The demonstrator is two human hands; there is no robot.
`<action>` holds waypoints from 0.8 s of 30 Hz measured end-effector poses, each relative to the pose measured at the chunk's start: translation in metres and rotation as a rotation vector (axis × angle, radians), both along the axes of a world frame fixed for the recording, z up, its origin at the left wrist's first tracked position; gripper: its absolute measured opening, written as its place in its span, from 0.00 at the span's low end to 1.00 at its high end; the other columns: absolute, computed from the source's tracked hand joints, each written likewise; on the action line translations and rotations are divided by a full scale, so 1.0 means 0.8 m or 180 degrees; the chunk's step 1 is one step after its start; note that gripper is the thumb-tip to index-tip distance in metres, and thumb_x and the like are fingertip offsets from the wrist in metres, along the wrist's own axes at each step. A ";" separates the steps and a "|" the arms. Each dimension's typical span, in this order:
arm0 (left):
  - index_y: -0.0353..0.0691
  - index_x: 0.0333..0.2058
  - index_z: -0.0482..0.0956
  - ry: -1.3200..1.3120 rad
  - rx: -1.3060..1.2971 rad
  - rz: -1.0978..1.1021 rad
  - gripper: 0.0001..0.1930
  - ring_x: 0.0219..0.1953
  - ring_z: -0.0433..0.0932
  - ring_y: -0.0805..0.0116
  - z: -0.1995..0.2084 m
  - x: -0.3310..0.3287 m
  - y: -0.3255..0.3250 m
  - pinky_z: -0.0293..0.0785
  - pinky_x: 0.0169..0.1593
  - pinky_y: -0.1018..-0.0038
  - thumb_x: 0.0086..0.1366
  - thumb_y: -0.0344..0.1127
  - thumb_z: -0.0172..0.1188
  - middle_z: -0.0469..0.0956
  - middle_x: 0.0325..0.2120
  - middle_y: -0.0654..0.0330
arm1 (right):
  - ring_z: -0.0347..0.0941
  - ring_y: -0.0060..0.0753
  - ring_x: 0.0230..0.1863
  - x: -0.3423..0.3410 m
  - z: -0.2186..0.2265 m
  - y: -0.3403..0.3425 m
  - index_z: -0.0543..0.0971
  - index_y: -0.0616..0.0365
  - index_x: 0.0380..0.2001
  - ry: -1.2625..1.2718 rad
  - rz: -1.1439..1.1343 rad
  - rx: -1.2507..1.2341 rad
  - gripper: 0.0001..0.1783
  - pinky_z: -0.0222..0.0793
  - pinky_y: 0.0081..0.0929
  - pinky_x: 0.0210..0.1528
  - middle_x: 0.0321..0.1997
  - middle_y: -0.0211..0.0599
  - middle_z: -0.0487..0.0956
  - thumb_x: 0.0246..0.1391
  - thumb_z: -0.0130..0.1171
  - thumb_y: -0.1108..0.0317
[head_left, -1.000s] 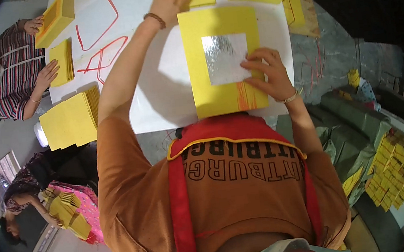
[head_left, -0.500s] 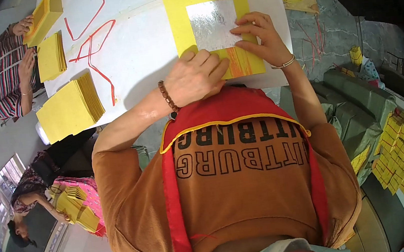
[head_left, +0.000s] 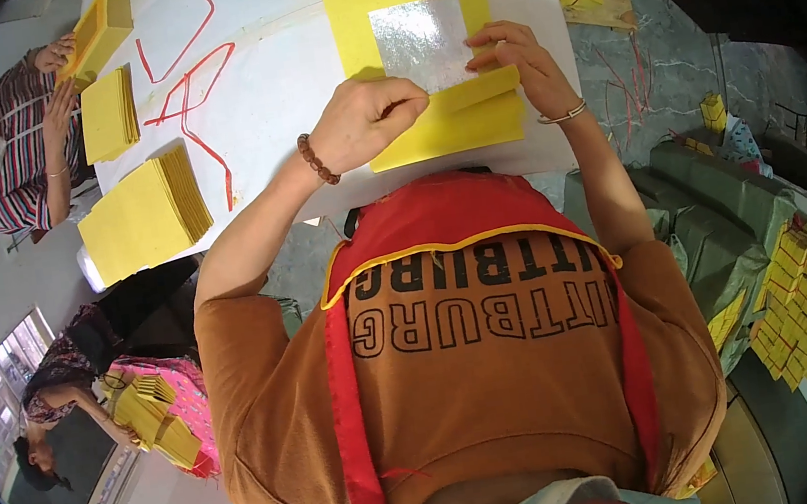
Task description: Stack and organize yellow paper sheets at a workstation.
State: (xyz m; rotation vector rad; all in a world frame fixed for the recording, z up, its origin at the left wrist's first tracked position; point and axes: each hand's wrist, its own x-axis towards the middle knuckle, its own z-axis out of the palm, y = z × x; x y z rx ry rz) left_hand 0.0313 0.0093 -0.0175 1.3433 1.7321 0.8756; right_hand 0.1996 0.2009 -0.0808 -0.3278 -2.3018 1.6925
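A yellow paper sheet point(head_left: 480, 93) with a silver foil square point(head_left: 418, 44) lies in front of me on the table, on top of more yellow paper. Its near edge is turned up into a flap across the foil's lower edge. My left hand point(head_left: 363, 128) is closed, pinching the left end of that flap. At the flap's right end, my right hand point(head_left: 532, 70) has bent fingers over the foil's right edge; its thumb is hidden behind the flap, which it seems to grip.
Stacks of yellow paper point(head_left: 143, 218) stand at the table's left side. Bent red strips point(head_left: 189, 107) lie on the white tabletop point(head_left: 271, 77). A co-worker in a striped top point(head_left: 18, 148) handles yellow paper at far left; another person sits lower left. Tied yellow bundles point(head_left: 803, 304) are piled at right.
The sheet's near edge, with its orange patch, has been folded upward into a flap. My left hand has moved up and left, and the foil's lower edge is now partly covered.
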 end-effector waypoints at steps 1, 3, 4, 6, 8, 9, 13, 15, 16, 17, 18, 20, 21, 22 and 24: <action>0.32 0.32 0.77 0.0004 -0.0033 0.0023 0.09 0.23 0.71 0.76 0.001 0.000 0.001 0.67 0.28 0.79 0.60 0.32 0.53 0.76 0.21 0.60 | 0.55 0.32 0.58 -0.001 -0.001 0.000 0.80 0.63 0.33 -0.0045 0.0003 -0.0029 0.21 0.51 0.28 0.60 0.49 0.33 0.71 0.59 0.37 0.63; 0.32 0.32 0.77 -0.0140 -0.0272 0.0100 0.09 0.22 0.68 0.81 0.002 -0.002 0.003 0.66 0.27 0.82 0.59 0.31 0.52 0.74 0.20 0.64 | 0.56 0.32 0.57 -0.002 -0.004 0.001 0.80 0.58 0.33 0.0035 -0.0063 -0.0123 0.21 0.49 0.29 0.60 0.48 0.30 0.72 0.61 0.36 0.62; 0.32 0.32 0.77 -0.0170 -0.0270 0.0067 0.09 0.22 0.68 0.81 0.001 -0.002 0.005 0.66 0.27 0.82 0.59 0.31 0.52 0.74 0.20 0.64 | 0.56 0.32 0.56 -0.002 -0.004 0.002 0.80 0.57 0.33 0.0062 -0.0084 -0.0152 0.21 0.48 0.29 0.61 0.48 0.30 0.72 0.61 0.36 0.61; 0.34 0.27 0.78 -0.0242 -0.0065 0.0181 0.08 0.16 0.67 0.78 0.001 -0.002 0.007 0.64 0.22 0.79 0.56 0.33 0.53 0.74 0.15 0.61 | 0.56 0.32 0.57 -0.002 -0.004 0.005 0.80 0.58 0.33 0.0213 0.0050 0.0581 0.22 0.48 0.29 0.61 0.48 0.30 0.72 0.61 0.35 0.61; 0.34 0.29 0.78 -0.0321 -0.0215 0.0150 0.09 0.19 0.66 0.81 0.002 -0.006 0.007 0.63 0.24 0.81 0.58 0.32 0.52 0.73 0.16 0.64 | 0.56 0.32 0.57 -0.002 -0.004 0.006 0.80 0.59 0.33 0.0189 0.0087 0.0505 0.22 0.48 0.29 0.61 0.48 0.30 0.72 0.61 0.35 0.61; 0.33 0.31 0.77 -0.0414 -0.0421 0.0072 0.09 0.21 0.65 0.84 0.002 -0.007 0.008 0.62 0.25 0.83 0.59 0.32 0.52 0.72 0.18 0.67 | 0.56 0.32 0.57 -0.001 -0.003 0.006 0.80 0.59 0.34 0.0191 0.0069 0.0404 0.22 0.48 0.29 0.61 0.49 0.30 0.72 0.61 0.35 0.61; 0.33 0.30 0.78 -0.0541 -0.0375 0.0033 0.09 0.21 0.63 0.84 0.002 -0.010 0.010 0.60 0.24 0.84 0.59 0.32 0.52 0.71 0.18 0.68 | 0.55 0.32 0.58 0.002 -0.005 0.008 0.80 0.58 0.35 0.0113 0.0064 0.0273 0.24 0.48 0.28 0.61 0.49 0.31 0.72 0.62 0.32 0.61; 0.33 0.30 0.78 -0.0537 -0.0427 0.0068 0.09 0.21 0.64 0.84 0.001 -0.010 0.011 0.61 0.25 0.83 0.59 0.32 0.52 0.71 0.18 0.68 | 0.53 0.35 0.60 0.002 -0.006 0.013 0.78 0.56 0.39 0.0083 0.0288 0.0651 0.30 0.45 0.31 0.63 0.52 0.32 0.71 0.61 0.28 0.49; 0.33 0.30 0.78 -0.0534 -0.0424 0.0072 0.09 0.21 0.64 0.84 0.000 -0.011 0.011 0.61 0.25 0.83 0.59 0.32 0.52 0.71 0.18 0.68 | 0.53 0.35 0.60 0.002 -0.008 0.014 0.78 0.56 0.39 0.0086 0.0291 0.0654 0.30 0.45 0.31 0.63 0.52 0.32 0.71 0.61 0.28 0.49; 0.33 0.30 0.78 -0.0633 -0.0425 0.0081 0.09 0.21 0.64 0.84 0.000 -0.012 0.012 0.61 0.25 0.83 0.59 0.32 0.52 0.71 0.18 0.68 | 0.51 0.36 0.61 0.003 -0.009 0.014 0.78 0.56 0.41 0.0106 0.0365 0.0734 0.34 0.43 0.34 0.63 0.53 0.33 0.70 0.59 0.27 0.43; 0.33 0.30 0.78 -0.0731 -0.0427 0.0094 0.09 0.21 0.64 0.84 -0.001 -0.013 0.012 0.61 0.25 0.83 0.59 0.33 0.52 0.71 0.18 0.68 | 0.50 0.38 0.62 0.003 -0.010 0.014 0.77 0.55 0.43 0.0126 0.0441 0.0813 0.38 0.41 0.36 0.64 0.54 0.33 0.69 0.56 0.27 0.36; 0.33 0.29 0.78 -0.0727 -0.0494 0.0063 0.09 0.21 0.64 0.84 -0.002 -0.015 0.012 0.61 0.25 0.83 0.59 0.33 0.52 0.72 0.18 0.68 | 0.51 0.38 0.62 0.004 -0.011 0.013 0.78 0.55 0.41 0.0154 0.0383 0.0755 0.29 0.43 0.35 0.64 0.54 0.33 0.69 0.55 0.31 0.48; 0.33 0.29 0.78 -0.0707 -0.0524 0.0012 0.09 0.21 0.64 0.84 -0.003 -0.015 0.013 0.61 0.25 0.83 0.59 0.33 0.52 0.72 0.18 0.68 | 0.52 0.38 0.62 0.005 -0.010 0.011 0.79 0.54 0.39 0.0177 0.0309 0.0702 0.22 0.45 0.34 0.64 0.54 0.33 0.69 0.53 0.36 0.60; 0.33 0.29 0.78 -0.0729 -0.0563 0.0020 0.09 0.21 0.64 0.84 -0.003 -0.016 0.014 0.61 0.25 0.83 0.59 0.33 0.52 0.72 0.18 0.68 | 0.52 0.38 0.62 0.006 -0.009 0.011 0.79 0.54 0.39 0.0174 0.0312 0.0697 0.22 0.45 0.34 0.64 0.54 0.33 0.69 0.53 0.36 0.60; 0.32 0.29 0.78 -0.0676 -0.0532 0.0033 0.09 0.20 0.64 0.84 -0.003 -0.016 0.015 0.61 0.25 0.83 0.59 0.33 0.52 0.71 0.17 0.69 | 0.50 0.38 0.63 0.006 -0.006 0.011 0.78 0.53 0.40 0.0186 0.0305 0.0511 0.17 0.45 0.34 0.64 0.54 0.33 0.69 0.52 0.43 0.63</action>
